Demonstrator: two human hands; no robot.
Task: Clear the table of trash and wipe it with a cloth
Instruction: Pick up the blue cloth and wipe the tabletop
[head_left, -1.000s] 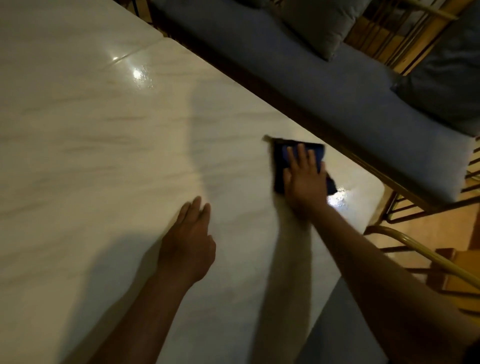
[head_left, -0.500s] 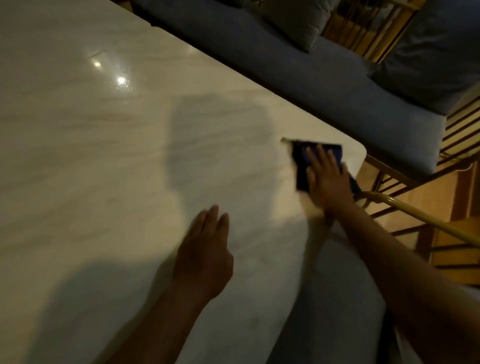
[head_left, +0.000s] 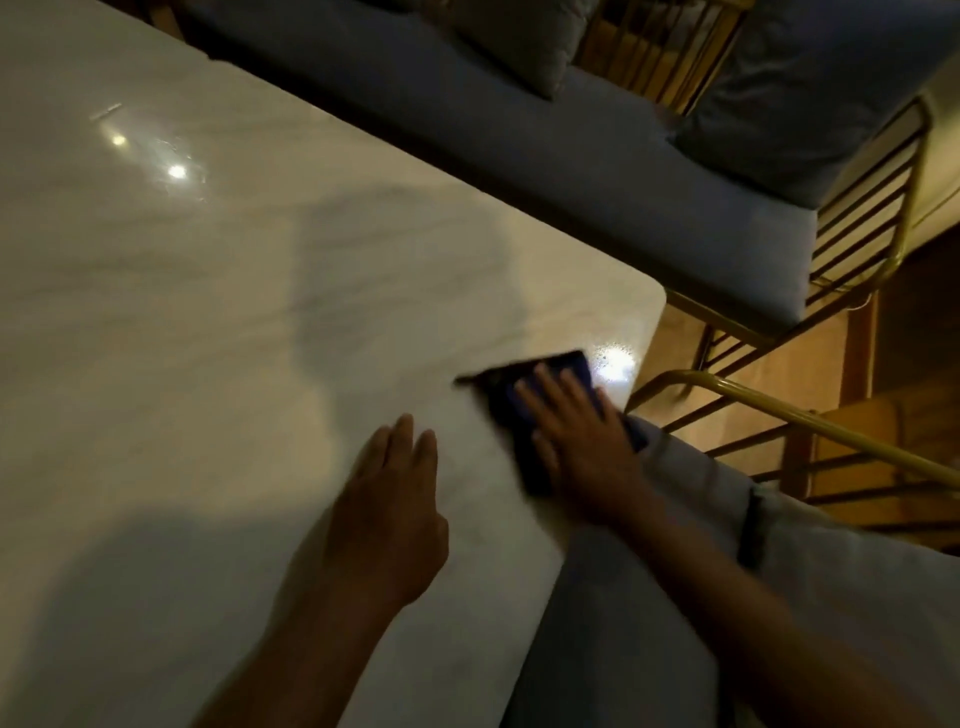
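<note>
Dark blue folded cloth (head_left: 524, 410) lies flat on the pale, glossy marble-patterned table (head_left: 182, 312), right of the frame's centre and close to the table's rounded corner and near edge. The right hand (head_left: 582, 436) presses down on it with straight, slightly spread fingers, palm flat, covering most of the fabric; one blurred corner of the cloth sticks out toward the left. Just beyond the fingertips a bright ceiling light glints off the tabletop. The left hand (head_left: 389, 514) rests low in the middle of the frame, fingers straight and together, palm down on the bare surface, near the cloth but not touching it. Both forearms reach in from the bottom edge. Across the upper right runs a grey cushioned bench (head_left: 597, 171) with grey pillows (head_left: 519, 41), and at right a brass-coloured metal chair frame (head_left: 810, 421) stands over the wooden floor (head_left: 670, 343).
</note>
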